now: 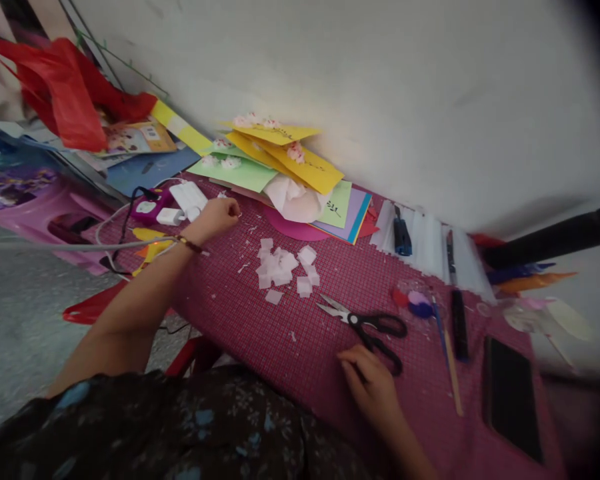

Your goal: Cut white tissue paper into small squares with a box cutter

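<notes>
White paper squares (280, 267), loosely heaped, partly overlapping; black-handled scissors (353, 319) lying flat beside, blades slightly parted, tips toward squares

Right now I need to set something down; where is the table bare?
Mostly bare, despite scraps: the table between paper squares and near edge. A smaller patch lies between right hand and wooden stick. Crowded: the back, with cards and plastic strips; the left end, with a power strip.
</notes>
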